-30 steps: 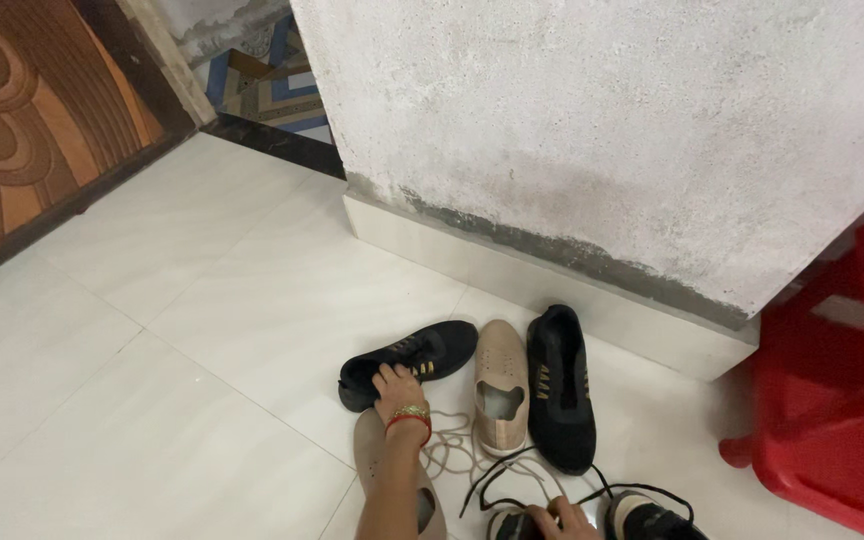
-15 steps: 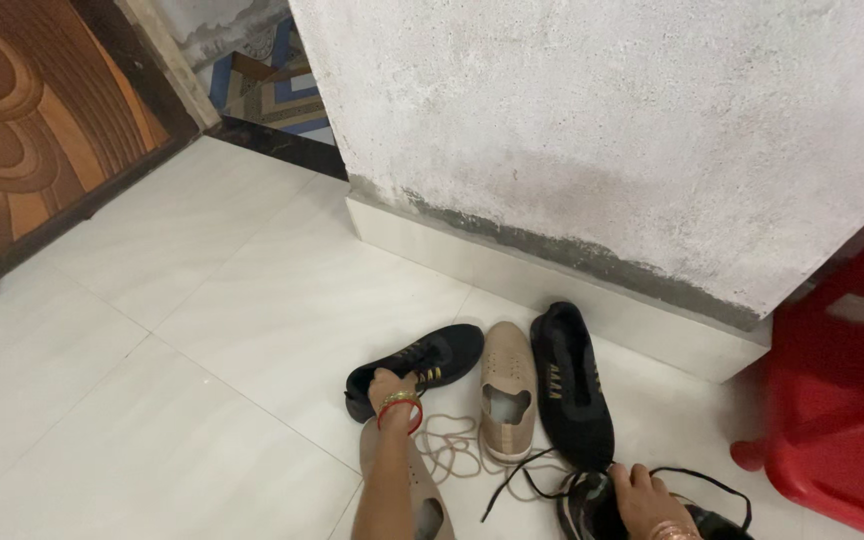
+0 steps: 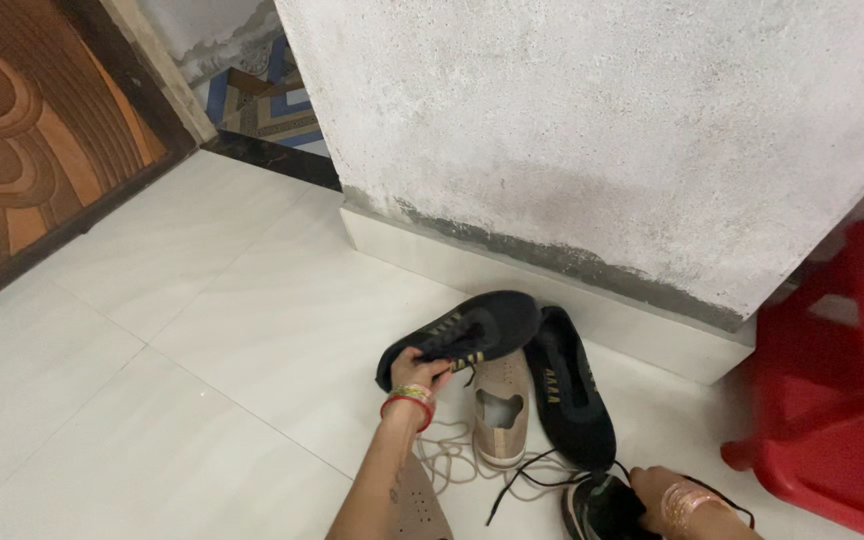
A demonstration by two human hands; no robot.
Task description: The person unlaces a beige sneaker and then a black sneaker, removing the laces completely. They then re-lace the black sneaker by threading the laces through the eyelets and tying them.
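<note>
A: Black knit shoe (image 3: 467, 335) w/ gold stripes is up off the tiles. Left hand (image 3: 418, 371) is clamped round its heel end, toe pointing to 2 o'clock, over the beige shoe (image 3: 500, 412).

B: Any labels or signs?

A: None I can make out. Just the gold stripe marks on the side of each black shoe. The 2nd black shoe (image 3: 570, 390) lies flat at 3 o'clock of the beige one, just beside it.

B: Right hand?

A: Right hand (image 3: 664, 492) is at 5 o'clock in view, fingers curled on the top of a dark shoe (image 3: 600, 505) w/ black laces (image 3: 522, 478). Grip looks closed, but how tight I can't tell. That shoe is cut off by the frame's bottom edge.

B: Diff vs half a sec ago?

A: Then the left-hand shoe sat on the floor at 9 o'clock of the beige one. Now it's raised and swung over it, near the 2nd black shoe. Right hand is in abt the same spot.

B: Hidden stuff?

A: The beige shoe's toe is covered by the lifted one. Another beige shoe (image 3: 420, 505) at 6 o'clock is half behind the left forearm and cropped. Beige laces (image 3: 449, 455) are tangled on the floor (image 3: 202, 330). Red plastic stool (image 3: 842, 400) at 3 o'clock is blurred and cut off.
</note>
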